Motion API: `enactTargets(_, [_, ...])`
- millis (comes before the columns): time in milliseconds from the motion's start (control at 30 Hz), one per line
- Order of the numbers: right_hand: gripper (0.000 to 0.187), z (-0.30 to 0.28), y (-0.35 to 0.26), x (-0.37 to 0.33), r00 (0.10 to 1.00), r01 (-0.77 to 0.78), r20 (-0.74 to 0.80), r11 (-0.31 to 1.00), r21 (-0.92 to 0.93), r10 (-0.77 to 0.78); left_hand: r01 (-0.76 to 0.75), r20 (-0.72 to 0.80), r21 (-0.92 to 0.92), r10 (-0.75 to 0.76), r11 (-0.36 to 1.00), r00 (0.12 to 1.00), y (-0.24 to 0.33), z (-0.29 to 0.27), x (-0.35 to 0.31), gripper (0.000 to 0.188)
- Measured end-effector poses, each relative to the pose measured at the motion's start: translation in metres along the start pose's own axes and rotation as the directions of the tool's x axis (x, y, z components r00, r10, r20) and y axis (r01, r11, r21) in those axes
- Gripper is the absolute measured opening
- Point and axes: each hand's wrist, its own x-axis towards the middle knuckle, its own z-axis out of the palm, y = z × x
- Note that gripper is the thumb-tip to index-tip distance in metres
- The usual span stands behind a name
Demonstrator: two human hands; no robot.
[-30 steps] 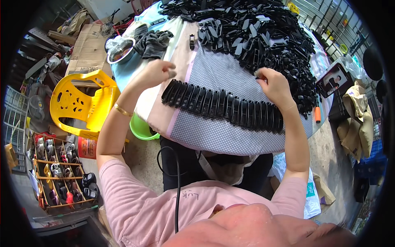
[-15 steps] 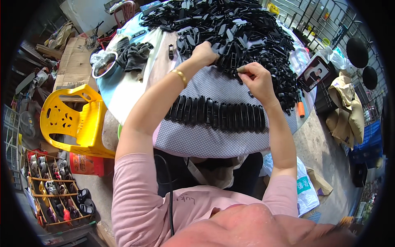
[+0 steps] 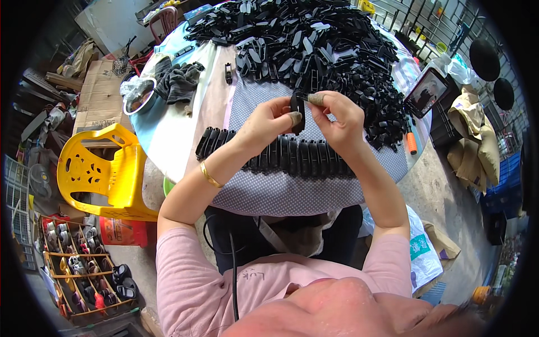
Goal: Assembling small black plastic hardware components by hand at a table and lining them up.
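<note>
Held 1 curved black piece (image 3: 298, 115) just beyond the middle of the black row (image 3: 292, 158), in 2 bare hands; apart from the row as far as visible, exact tilt hard to tell. With left hand (image 3: 268, 122), had the grip closed on the piece's left side, covered thumb tip pressed against it. With right hand (image 3: 341, 119), had the grip drawn to a narrow pinch at the piece's far end; looked to have hold of it. Could not tell about any smaller part between those fingertips.

Judged as fine 2-hand work at the far end. To do well, called for a steady left hold low on the piece, leaving right fingertips free to meet the end squarely. Needed light, straight pressure, no twisting, to avoid a slip. With left forearm across the row's left part and right forearm by its right end, needed arms held high to avoid knocking the row crooked.

Also logged on the cloth-covered tabletop (image 3: 281, 202): large black pile (image 3: 337, 56) beyond the row and past its right end; 1 lone piece (image 3: 228, 73) beyond the row's left end; dark gloves or cloths (image 3: 177, 81) farther off that way; orange-handled tool (image 3: 412, 143) right of the row.
</note>
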Motion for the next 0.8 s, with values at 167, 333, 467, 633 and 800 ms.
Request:
enactTargets(167, [0.015, 0.002, -0.006, -0.001, 0.983, 0.18, 0.02, 0.957, -0.228, -0.181, -0.088, -0.022, 0.041, 0.089, 0.995, 0.996, -0.003, 0.007, -0.006, 0.026])
enactTargets(333, [0.015, 0.001, -0.008, -0.002, 0.967, 0.243, -0.003, 0.932, -0.268, -0.253, -0.037, -0.008, 0.049, 0.038, 0.998, 0.999, 0.001, 0.007, -0.01, 0.034])
enactTargets(467, [0.015, 0.002, -0.006, -0.001, 0.969, 0.233, -0.011, 0.932, -0.277, -0.245, -0.044, 0.002, 0.077, 0.044, 0.996, 0.999, 0.001, 0.006, -0.011, 0.034])
enactTargets(633, [0.014, 0.005, -0.008, -0.001, 0.976, 0.215, 0.047, 0.93, -0.298, -0.211, -0.128, 0.008, 0.106, 0.128, 0.986, 0.992, 0.0, 0.006, -0.012, 0.033])
enactTargets(800, [0.016, 0.005, -0.012, -0.003, 0.98, 0.137, 0.171, 0.967, -0.213, -0.101, -0.133, 0.003, 0.22, 0.136, 0.966, 0.991, -0.003, -0.002, -0.011, 0.024])
